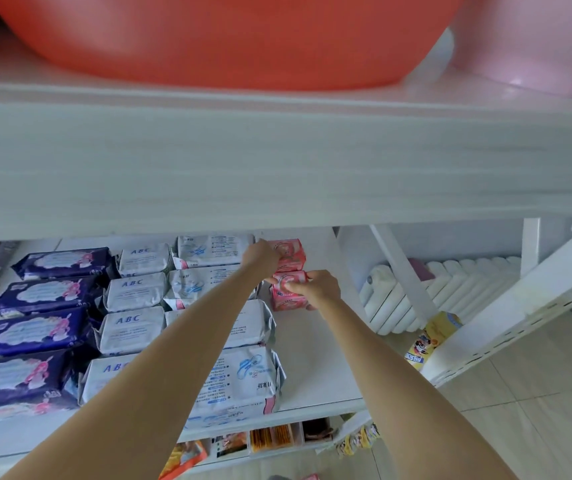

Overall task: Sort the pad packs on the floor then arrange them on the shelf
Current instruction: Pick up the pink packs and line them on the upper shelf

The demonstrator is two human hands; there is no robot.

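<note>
Two pink pad packs (289,275) are lying near the shelf's (315,358) back right corner, long axes running left-right; the left hand (260,256) is touching the rear one, the right hand (315,289) is gripping the nearer (white packs (236,379) alongside).

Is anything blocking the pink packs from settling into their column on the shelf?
Nothing visible. Both hands, left hand and right hand, are already on the pink packs at the back of the shelf; bare shelf lies in front.
</note>
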